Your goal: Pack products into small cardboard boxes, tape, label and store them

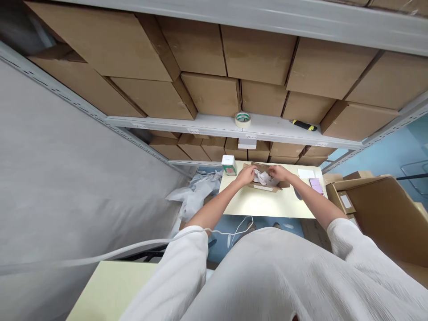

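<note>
The small open box (274,189) sits on the pale yellow table (264,206), between the person's two hands. A big gray rack (281,130) stands in front, with many brown boxes (257,55) on it, some on top of others. To the right of the table is a big open carton (381,200) with smaller boxes at its side. To the left of the table, low down, lies a heap of white plastic (197,191). A long white cord (133,246) runs in from the left and makes a loop near the front of the table.

The left hand (246,174) is at the left side of the small open box, with its fingers bent at the crumpled white paper (262,178) inside. The right hand (279,172) is over the right side, with its fingers bent too. It is too small to tell if the fingers of each hand are closed on anything.

A white and green box (229,165) stands at the table's left end, and a purple thing (316,186) lies near the right end. A roll of tape (242,119) and a black and yellow cutter (303,125) lie on the rack.
</note>
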